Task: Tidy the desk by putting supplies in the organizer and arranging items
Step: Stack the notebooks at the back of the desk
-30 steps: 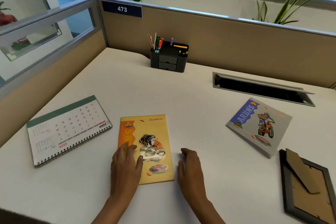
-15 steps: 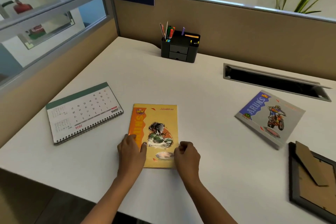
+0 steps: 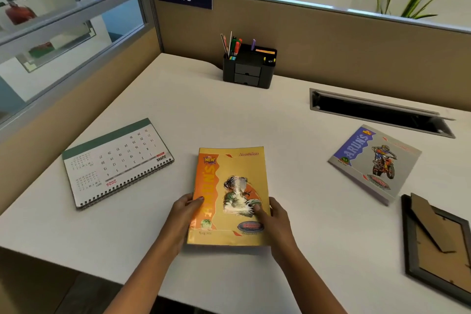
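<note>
A yellow-orange notebook (image 3: 229, 186) is held just above the white desk (image 3: 229, 115) near its front edge. My left hand (image 3: 182, 214) grips its left edge and my right hand (image 3: 276, 222) grips its right edge, thumbs on the cover. A grey notebook with a motorbike picture (image 3: 374, 160) lies to the right. A spiral desk calendar (image 3: 114, 160) lies flat to the left. A dark picture frame (image 3: 438, 245) lies face down at the right edge. The black organizer (image 3: 248, 66) stands at the back against the partition, with pens and markers in it.
Tan cubicle partitions (image 3: 356, 41) wall the desk at the back and left. A long open cable slot (image 3: 377, 112) is cut into the desk at the back right. Bare desk surface lies between the organizer and the notebooks.
My hands went from lying flat on and beside the yellow notebook to gripping its two side edges. The notebook has come up off the desk, toward me.
</note>
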A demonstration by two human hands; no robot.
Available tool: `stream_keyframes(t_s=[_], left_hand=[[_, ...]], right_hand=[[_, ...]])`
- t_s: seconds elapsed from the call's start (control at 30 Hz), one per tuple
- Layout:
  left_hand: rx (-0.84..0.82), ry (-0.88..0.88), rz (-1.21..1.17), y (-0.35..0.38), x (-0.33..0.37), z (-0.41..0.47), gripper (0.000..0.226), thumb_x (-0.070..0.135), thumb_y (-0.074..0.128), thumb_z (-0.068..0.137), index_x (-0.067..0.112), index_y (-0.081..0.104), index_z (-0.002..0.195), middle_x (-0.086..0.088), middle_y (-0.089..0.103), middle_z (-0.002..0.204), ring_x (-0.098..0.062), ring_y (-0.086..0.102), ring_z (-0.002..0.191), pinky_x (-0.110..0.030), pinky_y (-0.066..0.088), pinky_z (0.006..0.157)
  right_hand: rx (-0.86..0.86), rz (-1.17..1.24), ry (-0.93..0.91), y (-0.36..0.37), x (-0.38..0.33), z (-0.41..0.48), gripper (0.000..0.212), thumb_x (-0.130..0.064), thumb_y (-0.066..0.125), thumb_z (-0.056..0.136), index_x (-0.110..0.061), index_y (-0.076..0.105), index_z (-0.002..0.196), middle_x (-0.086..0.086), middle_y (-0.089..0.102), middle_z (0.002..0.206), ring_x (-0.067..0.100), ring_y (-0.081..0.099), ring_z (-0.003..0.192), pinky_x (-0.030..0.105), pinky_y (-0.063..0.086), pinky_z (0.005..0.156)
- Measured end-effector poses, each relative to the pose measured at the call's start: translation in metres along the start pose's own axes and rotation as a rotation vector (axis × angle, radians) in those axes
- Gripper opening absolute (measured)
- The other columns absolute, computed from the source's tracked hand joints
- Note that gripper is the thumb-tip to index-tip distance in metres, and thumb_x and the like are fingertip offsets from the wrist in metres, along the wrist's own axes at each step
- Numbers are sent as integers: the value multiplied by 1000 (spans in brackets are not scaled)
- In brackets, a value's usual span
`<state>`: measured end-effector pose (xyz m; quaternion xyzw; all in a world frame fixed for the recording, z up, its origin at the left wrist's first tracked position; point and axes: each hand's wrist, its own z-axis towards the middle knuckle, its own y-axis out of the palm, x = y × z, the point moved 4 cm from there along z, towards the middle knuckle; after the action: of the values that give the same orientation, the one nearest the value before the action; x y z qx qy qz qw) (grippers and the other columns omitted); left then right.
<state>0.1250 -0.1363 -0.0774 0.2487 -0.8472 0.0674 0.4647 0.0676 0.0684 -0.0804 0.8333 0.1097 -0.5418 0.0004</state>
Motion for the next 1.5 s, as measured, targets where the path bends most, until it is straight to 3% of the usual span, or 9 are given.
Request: stream_keyframes(t_s=[0.3,0.47,0.6,0.8,1.0,1.1,1.2,1.3,1.5], left_hand=[[-162,175,43,36,24,4,33,21,56,91,34,46,119,-2,65,111,-29,68,93,-46,57,73],[-167,201,57,60,24,8,30,19,55,92,28,46,119,3,65,105,-21,67,86,-32,58,57],[-149,133,-1,68,16,24,35,14,57,91,25,47,123,-7,64,116,-31,65,95,-48,56,74],[-158,136,19,79,16,39,36,12,54,93,21,45,126,-6,62,111,-28,64,91,-37,54,66],[-173,117,80,91,14,59,40,15,56,92,17,43,131,-11,61,118,-30,64,93,-38,54,68],[-162,106,93,93,12,68,39,15,55,93,16,44,130,-13,61,120,-33,63,96,-38,54,69],[-161,97,114,94,11,74,36,15,54,93,18,45,128,-13,60,121,-34,62,98,-42,54,75],[-162,73,111,93,8,78,32,16,55,93,21,46,123,-14,60,121,-35,62,99,-47,53,80],[-168,67,96,91,2,78,33,21,54,93,25,45,124,-9,62,118,-33,65,97,-50,54,80]], right_hand=[[18,121,-98,-27,-15,-4,15,-23,66,88,-19,65,103,2,74,97,22,71,86,40,58,78],[171,53,-106,-51,-14,2,16,-29,63,89,-21,65,104,0,71,101,17,69,90,34,56,78],[317,91,-108,-83,-14,5,17,-24,57,94,-21,64,109,-1,71,101,19,68,85,33,55,75],[541,42,-104,-137,-19,13,23,-15,57,92,-16,63,114,3,68,97,20,69,73,34,57,72],[775,-162,-133,-177,-34,38,26,-9,55,92,-14,64,116,8,65,111,22,61,97,32,51,83],[853,-284,-129,-194,-47,64,33,-4,58,89,-4,60,122,16,54,128,29,48,122,41,45,101],[918,-361,-72,-208,-62,87,41,-4,59,88,-1,52,129,20,42,134,34,40,127,39,41,101],[922,-437,24,-223,-73,112,51,-12,63,87,2,41,131,23,34,138,36,33,127,40,32,105],[864,-658,349,-244,-62,146,97,-56,76,68,5,31,129,27,33,135,38,30,126,40,26,106]])
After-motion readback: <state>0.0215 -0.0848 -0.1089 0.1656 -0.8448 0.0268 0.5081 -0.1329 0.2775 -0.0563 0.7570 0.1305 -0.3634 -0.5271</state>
